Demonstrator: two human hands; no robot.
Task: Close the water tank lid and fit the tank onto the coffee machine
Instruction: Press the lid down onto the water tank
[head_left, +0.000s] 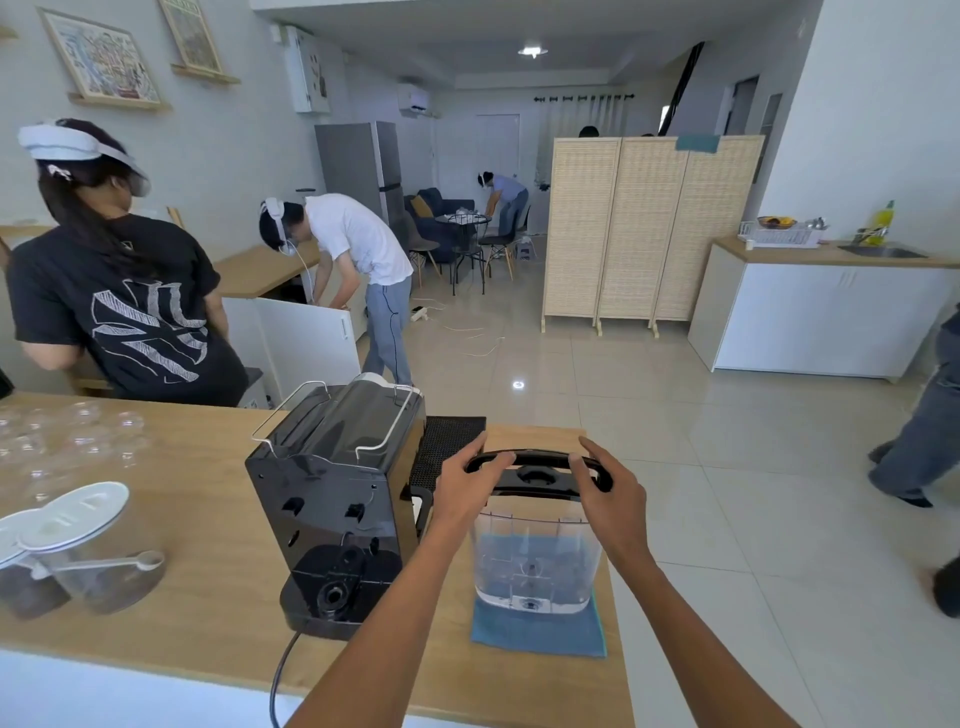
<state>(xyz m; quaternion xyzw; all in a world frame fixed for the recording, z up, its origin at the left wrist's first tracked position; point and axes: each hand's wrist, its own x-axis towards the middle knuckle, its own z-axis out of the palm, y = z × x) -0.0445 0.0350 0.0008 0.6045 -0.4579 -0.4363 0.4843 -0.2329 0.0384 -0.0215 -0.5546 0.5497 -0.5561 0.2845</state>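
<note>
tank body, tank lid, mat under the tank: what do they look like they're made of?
Water tank: clear rigid plastic by the look; the blue shows through its walls, with moulded ribs.
Lid: black plastic, semi-gloss, with soft highlights along the rim. Both the left hand and the right hand are on it.
Blue mat: probably cloth; matte, soft edges, lying flat on the wooden counter.

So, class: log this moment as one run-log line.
stage: closing lid | hands: left hand, right hand on lid | water tank: on cloth, beside coffee machine
</note>
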